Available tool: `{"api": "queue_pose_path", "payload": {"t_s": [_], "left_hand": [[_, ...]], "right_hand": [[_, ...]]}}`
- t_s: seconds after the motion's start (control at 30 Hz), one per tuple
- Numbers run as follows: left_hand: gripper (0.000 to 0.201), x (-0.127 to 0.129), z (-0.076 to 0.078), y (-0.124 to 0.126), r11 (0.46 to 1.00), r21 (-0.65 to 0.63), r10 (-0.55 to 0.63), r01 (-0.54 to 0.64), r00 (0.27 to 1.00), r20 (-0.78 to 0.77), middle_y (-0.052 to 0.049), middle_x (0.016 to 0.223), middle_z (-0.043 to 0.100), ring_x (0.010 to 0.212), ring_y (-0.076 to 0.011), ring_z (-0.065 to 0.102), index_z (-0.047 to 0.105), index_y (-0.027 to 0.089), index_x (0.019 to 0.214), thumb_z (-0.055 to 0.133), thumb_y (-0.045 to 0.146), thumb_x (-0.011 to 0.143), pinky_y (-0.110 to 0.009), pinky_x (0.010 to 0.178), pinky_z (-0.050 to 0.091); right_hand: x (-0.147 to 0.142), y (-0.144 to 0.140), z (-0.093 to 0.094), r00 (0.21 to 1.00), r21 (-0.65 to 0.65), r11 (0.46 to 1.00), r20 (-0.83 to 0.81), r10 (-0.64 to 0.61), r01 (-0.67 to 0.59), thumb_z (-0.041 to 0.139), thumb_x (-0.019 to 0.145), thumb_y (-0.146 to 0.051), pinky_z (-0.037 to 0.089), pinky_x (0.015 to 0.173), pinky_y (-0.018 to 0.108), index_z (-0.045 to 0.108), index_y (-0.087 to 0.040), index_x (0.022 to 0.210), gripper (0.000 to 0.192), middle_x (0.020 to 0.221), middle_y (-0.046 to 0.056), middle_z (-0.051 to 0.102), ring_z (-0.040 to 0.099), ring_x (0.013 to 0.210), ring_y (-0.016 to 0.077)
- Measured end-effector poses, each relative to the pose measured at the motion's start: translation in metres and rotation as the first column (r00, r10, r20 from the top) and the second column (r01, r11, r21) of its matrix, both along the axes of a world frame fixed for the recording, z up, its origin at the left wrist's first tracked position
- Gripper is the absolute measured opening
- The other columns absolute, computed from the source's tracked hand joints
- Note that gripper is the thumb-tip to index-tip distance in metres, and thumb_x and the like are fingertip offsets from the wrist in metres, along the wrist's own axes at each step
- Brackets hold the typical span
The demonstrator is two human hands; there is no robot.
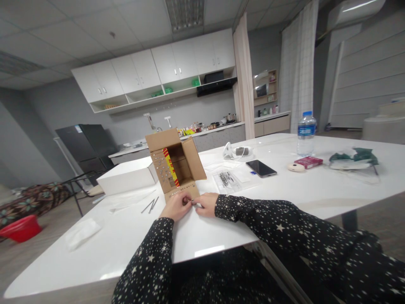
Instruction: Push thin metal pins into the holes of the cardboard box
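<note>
Two boxes (176, 164) (126, 176), one bottle (306, 133), one phone (261, 168).

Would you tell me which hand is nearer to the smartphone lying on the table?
Right. The right hand rests at the cardboard box's near flap, on the smartphone's side; the left hand is beside it, farther away.

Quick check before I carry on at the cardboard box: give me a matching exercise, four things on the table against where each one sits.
Things:
1. cardboard box
2. water bottle
3. phone
4. white box

Places:
A. far side of the white table, upright, behind the small red pack
B. directly left of the cardboard box
C. open, just beyond the left hand and right hand
D. flat, screen up, right of the clear plastic bag

Pairs: 1-C, 2-A, 3-D, 4-B
</note>
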State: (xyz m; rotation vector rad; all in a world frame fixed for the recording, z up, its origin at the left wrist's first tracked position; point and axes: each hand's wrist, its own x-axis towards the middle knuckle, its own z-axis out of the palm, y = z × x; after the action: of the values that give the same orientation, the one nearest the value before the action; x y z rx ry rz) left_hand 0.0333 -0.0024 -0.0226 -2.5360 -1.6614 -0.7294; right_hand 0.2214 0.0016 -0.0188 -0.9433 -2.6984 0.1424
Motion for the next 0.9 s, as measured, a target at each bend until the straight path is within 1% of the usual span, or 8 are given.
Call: {"api": "queue_pose_path", "payload": {"t_s": [0.17,0.33,0.5,0.67,0.9], "left_hand": [[0.011,-0.0003,-0.001,0.0003,1.0,-0.001,-0.02,0.02,1.0,0.006,0.0,0.071,0.059,0.067,-0.0126,0.051,0.062,0.019,0.077,0.053,0.023,0.072,-0.025,0.063,0.037],[0.008,0.0001,-0.0008,0.0004,1.0,-0.011,-0.018,0.018,1.0,0.021,0.0,0.07,0.059,0.066,-0.0124,0.051,0.059,0.018,0.073,0.053,0.022,0.071,-0.025,0.061,0.037],[0.007,0.0002,-0.0013,0.0009,1.0,-0.019,-0.015,0.016,0.999,0.03,0.0,0.071,0.059,0.066,-0.0123,0.051,0.058,0.018,0.073,0.053,0.02,0.07,-0.024,0.061,0.037],[0.006,0.001,-0.0005,-0.0005,1.0,-0.017,-0.022,0.022,1.0,0.014,0.0,0.069,0.059,0.065,-0.012,0.05,0.057,0.018,0.071,0.052,0.019,0.069,-0.024,0.06,0.036],[0.008,0.0026,0.0018,-0.0023,0.997,-0.058,0.042,-0.043,0.999,-0.009,0.0,0.065,0.06,0.062,-0.0122,0.051,0.059,0.017,0.069,0.053,0.022,0.069,-0.024,0.057,0.034]], "right_hand": [[0.0003,0.0005,-0.0007,1.0,0.005,1.0,-0.003,-0.001,0.001,0.044,0.078,-0.032,0.046,0.071,0.03,0.062,-0.023,0.112,0.04,0.091,0.007,0.07,0.064,0.084,0.0226],[0.0017,-0.0003,0.0003,1.0,-0.002,1.0,-0.003,0.002,-0.002,0.044,0.078,-0.032,0.047,0.07,0.03,0.062,-0.024,0.112,0.04,0.092,0.008,0.07,0.064,0.085,0.0234],[0.0012,-0.0016,0.0026,1.0,-0.001,1.0,-0.002,-0.003,0.003,0.044,0.077,-0.032,0.047,0.07,0.031,0.063,-0.022,0.112,0.04,0.092,0.009,0.07,0.065,0.085,0.0242],[-0.0002,-0.0016,0.0025,1.0,-0.004,1.0,-0.001,-0.005,0.005,0.046,0.077,-0.03,0.047,0.072,0.03,0.062,-0.023,0.113,0.04,0.094,0.007,0.07,0.064,0.086,0.0228],[-0.0002,-0.0009,0.0011,1.0,-0.003,1.0,-0.009,-0.007,0.007,0.045,0.077,-0.03,0.047,0.07,0.03,0.062,-0.025,0.113,0.04,0.093,0.008,0.07,0.064,0.086,0.024]]}}
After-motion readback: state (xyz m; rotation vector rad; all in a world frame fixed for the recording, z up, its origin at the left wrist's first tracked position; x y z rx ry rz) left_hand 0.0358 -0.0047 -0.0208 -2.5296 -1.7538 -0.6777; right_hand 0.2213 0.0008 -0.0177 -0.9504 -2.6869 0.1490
